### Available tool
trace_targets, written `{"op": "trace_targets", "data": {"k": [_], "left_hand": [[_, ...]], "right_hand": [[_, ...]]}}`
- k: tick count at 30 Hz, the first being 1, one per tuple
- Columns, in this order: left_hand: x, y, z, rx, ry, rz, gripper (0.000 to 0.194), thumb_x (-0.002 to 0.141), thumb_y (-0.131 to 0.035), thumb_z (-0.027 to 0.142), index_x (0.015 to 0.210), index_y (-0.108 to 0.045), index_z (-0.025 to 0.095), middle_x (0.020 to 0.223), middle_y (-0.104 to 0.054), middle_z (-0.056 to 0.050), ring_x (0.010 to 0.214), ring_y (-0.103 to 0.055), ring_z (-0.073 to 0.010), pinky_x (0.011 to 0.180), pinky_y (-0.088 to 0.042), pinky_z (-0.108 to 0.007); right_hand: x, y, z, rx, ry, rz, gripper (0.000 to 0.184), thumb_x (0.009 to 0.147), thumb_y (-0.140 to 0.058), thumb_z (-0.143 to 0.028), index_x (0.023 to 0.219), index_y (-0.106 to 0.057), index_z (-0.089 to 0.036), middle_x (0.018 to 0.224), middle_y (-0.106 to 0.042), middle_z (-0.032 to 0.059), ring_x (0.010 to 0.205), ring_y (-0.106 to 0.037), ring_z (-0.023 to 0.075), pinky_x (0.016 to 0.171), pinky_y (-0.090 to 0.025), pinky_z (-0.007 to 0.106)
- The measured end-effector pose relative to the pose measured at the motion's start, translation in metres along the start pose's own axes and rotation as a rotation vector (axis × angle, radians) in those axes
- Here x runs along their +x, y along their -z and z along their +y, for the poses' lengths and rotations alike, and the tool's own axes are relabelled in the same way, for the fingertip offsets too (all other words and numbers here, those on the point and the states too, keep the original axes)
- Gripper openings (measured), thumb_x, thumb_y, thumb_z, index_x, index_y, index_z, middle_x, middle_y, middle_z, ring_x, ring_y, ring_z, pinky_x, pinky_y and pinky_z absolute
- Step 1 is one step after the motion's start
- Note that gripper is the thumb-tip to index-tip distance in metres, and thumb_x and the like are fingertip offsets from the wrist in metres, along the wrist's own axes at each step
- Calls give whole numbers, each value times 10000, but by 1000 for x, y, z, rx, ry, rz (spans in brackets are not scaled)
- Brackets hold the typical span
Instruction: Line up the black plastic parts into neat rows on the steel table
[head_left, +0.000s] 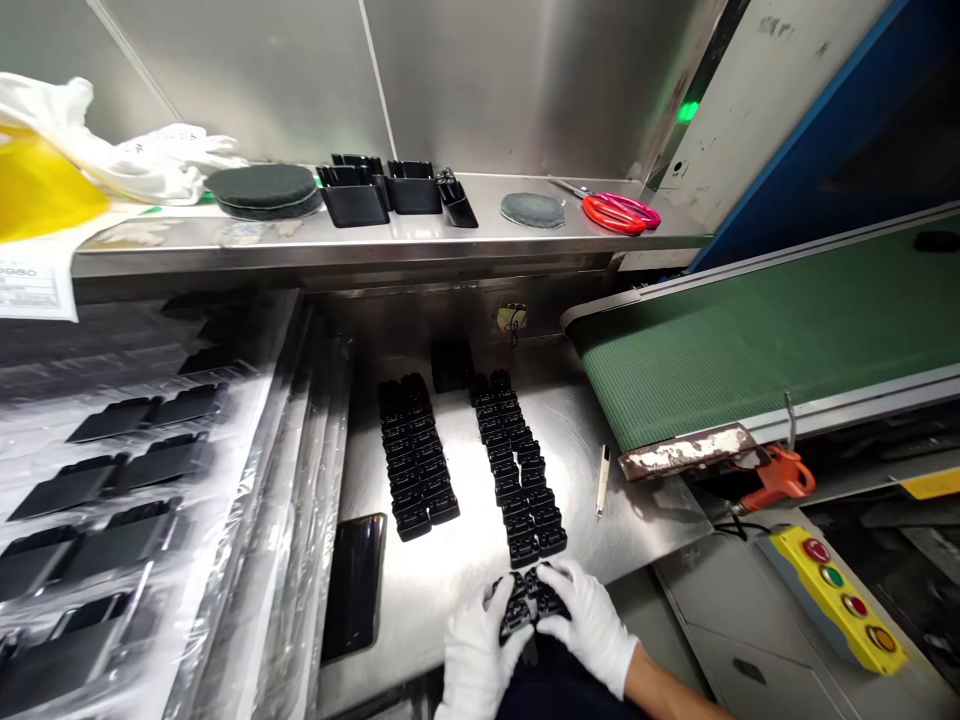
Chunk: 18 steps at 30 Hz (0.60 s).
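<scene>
Hanging over the shelf's front edge, far left, is a printed sheet; you can tell it has a row of characters, but they're too blurry for me to read. Below it, the film-wrapped stack beside your worktop has loads of flat black pieces on top, and I'd guess you haven't touched those. Can't say if they belong with the rest. The phone lies by the worktop's left edge, no logo showing.

Next over, your left block of black parts is two tidy columns, and it looks finished to me. Your left hand is at the worktop's near edge, thumb and fingers closed in on a small bunch of black parts. That bunch sits just off the near end of the right block of black parts, so I'd call it the bit not lined up yet. How many pieces you've got there, I can't tell. Your right hand has its thumb and fingers bent in on the bunch from the other side, barely open.

Toward the worktop's right edge there's a pale pen-like tool, no lettering I can make out. Same with the yellow button box: any button markings are too small.
</scene>
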<state>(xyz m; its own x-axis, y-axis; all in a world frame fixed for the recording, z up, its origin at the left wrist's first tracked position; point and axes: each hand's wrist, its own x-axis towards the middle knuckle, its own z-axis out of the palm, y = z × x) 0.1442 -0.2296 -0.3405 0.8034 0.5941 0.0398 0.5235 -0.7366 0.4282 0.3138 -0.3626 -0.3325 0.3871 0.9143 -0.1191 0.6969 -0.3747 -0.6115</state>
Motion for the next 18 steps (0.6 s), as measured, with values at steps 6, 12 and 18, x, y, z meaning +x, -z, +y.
{"op": "trace_targets", "data": {"k": [6, 12, 18], "left_hand": [[-9, 34, -48, -245, 215, -29, 535, 825, -619, 288, 1353, -538, 286, 1254, -616, -85, 1151, -591, -277, 1000, -507, -452], [14, 71, -68, -255, 426, -16, 565, 851, -498, 181, 1406, -466, 280, 1300, -541, -78, 1188, -556, -244, 975, -506, -394], [39, 84, -67, -198, 546, 67, 766, 854, -489, 171, 1536, -155, 266, 1383, -471, -139, 1229, -531, -285, 966, -482, -422]], "right_hand": [[33, -22, -61, 83, -39, -128, 688, 735, -759, -232, 1374, -508, -289, 1260, -529, 111, 1082, -613, 295, 931, -550, 422], [75, -33, -118, 165, -79, -112, 735, 725, -675, -70, 1394, -474, -300, 1281, -507, 101, 999, -656, 266, 912, -559, 403], [109, -34, -134, 162, -102, 0, 912, 756, -543, 5, 1534, -121, -210, 1423, -433, 118, 1067, -636, 221, 965, -511, 315]]}}
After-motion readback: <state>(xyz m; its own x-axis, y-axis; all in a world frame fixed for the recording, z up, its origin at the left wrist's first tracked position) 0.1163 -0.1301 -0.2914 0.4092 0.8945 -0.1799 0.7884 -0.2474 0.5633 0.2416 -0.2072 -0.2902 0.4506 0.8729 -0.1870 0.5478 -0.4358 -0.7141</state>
